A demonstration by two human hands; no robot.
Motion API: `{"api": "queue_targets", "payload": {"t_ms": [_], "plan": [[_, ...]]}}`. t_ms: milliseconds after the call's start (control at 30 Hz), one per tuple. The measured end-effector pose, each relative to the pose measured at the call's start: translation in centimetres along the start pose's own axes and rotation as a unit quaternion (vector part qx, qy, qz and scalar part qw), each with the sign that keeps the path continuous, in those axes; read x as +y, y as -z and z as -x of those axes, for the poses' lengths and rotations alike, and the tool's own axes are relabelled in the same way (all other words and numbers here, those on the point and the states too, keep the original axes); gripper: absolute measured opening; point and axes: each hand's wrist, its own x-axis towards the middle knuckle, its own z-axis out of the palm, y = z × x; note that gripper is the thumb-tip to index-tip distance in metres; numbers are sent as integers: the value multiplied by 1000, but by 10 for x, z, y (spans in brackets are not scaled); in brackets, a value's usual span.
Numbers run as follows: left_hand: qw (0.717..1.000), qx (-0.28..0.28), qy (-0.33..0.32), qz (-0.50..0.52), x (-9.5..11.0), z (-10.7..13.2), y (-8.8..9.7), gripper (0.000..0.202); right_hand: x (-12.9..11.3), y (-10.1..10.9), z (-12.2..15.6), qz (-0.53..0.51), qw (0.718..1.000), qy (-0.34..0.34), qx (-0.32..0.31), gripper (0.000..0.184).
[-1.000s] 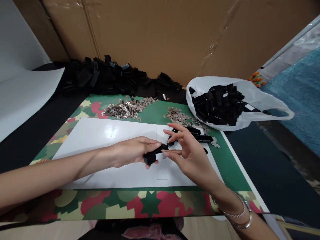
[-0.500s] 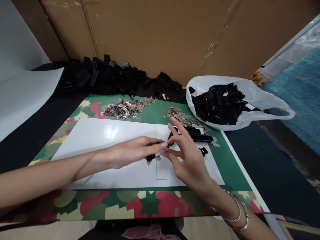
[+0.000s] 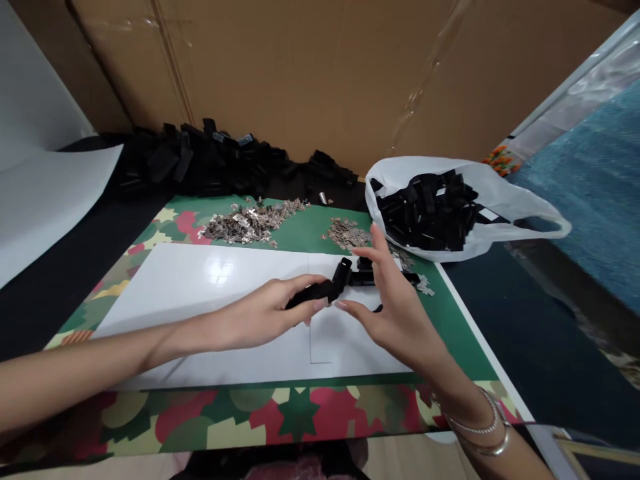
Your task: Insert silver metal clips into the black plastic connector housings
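Note:
My left hand [image 3: 273, 310] grips a small black plastic piece [image 3: 313, 293] between thumb and fingers, over a white board [image 3: 200, 333]. At its right end an angled black part [image 3: 343, 272] sticks up; I cannot tell whether it is joined to the held piece. My right hand [image 3: 400, 313] is open beside it, thumb and fingers spread, with the thumb tip close to the piece's end. Behind the right hand, more black pieces [image 3: 363, 278] lie on the board, partly hidden by the fingers.
Two heaps of small metal parts, a larger heap [image 3: 245, 223] and a smaller heap [image 3: 347, 233], lie behind the board on a green sheet [image 3: 300, 233]. A white plastic bag [image 3: 525, 213] holds black pieces. A black pile [image 3: 200, 160] lines the cardboard wall [image 3: 275, 80].
My right hand has come off the held piece, and its fingers have spread. A white surface on the piece no longer shows; the angled black part now shows between the hands.

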Motion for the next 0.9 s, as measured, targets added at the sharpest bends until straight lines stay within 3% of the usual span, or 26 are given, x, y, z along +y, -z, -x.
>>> {"api": "queue_targets", "payload": {"t_ms": [133,233,367,467,600,733,833,900], "plan": [[980,57,-112,-156,-17,0,-7,40,12,12,-4,-16,999,-27,27,55],[933,94,-186,-294,-29,-3,-13,41,23,17,-8,35,993,-23,108,52],[850,165,-229,-444,-39,-9,-15,35,43,28,-20,104,977,-33,185,39],[799,195,-254,-510,-47,-12,-13,33,61,36,-36,136,980,-91,115,22],[758,179,-285,-558,-51,-12,-7,34,84,32,-69,167,976,-138,-8,5],[751,155,-291,-572,-46,-5,-3,49,101,13,-97,160,973,-155,-53,15],[778,166,-263,-546,-43,2,-7,36,108,-1,-106,143,970,-183,-73,17],[798,190,-233,-522,-44,7,-11,41,110,-5,-107,127,967,-204,-82,17]]}}
